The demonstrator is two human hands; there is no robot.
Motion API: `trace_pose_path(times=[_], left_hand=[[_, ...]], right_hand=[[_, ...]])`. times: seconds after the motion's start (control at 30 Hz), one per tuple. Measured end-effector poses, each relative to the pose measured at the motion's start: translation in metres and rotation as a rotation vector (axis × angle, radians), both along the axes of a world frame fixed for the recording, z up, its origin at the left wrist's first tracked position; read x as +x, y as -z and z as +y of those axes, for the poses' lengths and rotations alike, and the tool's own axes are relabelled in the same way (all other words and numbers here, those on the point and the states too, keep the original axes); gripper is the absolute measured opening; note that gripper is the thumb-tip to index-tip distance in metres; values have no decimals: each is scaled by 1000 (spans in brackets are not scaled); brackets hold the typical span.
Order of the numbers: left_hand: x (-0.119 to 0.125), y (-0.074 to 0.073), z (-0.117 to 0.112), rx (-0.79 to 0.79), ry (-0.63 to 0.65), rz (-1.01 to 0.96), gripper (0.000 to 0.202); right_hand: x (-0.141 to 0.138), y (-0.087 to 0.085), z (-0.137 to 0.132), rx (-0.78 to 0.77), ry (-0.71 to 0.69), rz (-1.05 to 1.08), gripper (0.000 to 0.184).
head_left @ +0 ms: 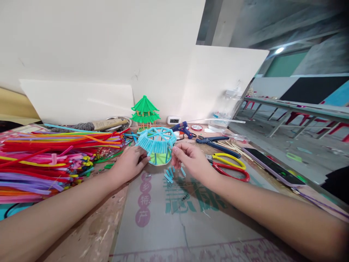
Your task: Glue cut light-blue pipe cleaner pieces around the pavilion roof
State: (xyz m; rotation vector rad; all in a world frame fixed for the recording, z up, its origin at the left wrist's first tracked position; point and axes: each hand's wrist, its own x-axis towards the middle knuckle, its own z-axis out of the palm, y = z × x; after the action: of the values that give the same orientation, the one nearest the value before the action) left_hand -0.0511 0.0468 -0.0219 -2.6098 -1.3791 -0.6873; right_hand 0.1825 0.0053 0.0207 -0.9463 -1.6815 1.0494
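A small light-blue pavilion-like model (156,145), which looks built from pipe cleaners, is tilted above the table, with slanted roof strips, posts and a green base. My left hand (132,160) grips its left lower edge between thumb and curled fingers. At its right side, my right hand (188,156) has thumb and forefinger pinched together close to the rim. Whether they hold a small piece or the model itself is hidden. Several short light-blue pieces (169,174) lie below on the grey printed sheet (152,240). Behind the model stands a green tiered-roof model (144,111).
Bundles of coloured pipe cleaners (60,143) fill the left side. Pliers with blue handles (218,142), red-and-yellow-handled cutters (231,165), a glue gun (184,129) and a phone (272,165) lie to the right. A small clock (173,120) and clear bottle (222,112) stand behind.
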Motion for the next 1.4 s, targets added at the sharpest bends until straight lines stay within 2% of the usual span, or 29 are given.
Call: trace_pose_path(times=[0.23,0.57,1.0,1.27,1.4], left_hand=[[-1,1,1,16,13,-11,27],[0,1,1,16,14,-12,26],[1,-1,0,14,11,0,27],[1,-2,0,-6,10,-6,27],[1,-3,-1,-12,5,-7,27]], right_hand=[[-1,3,3,21,-18,-30,26],[-4,4,6,-79,-75,31,28],[-7,3,5,-104,-70,0,31],[0,7,11,-124,-37,30,47],[-1,6,11,-133,-43,18,47]])
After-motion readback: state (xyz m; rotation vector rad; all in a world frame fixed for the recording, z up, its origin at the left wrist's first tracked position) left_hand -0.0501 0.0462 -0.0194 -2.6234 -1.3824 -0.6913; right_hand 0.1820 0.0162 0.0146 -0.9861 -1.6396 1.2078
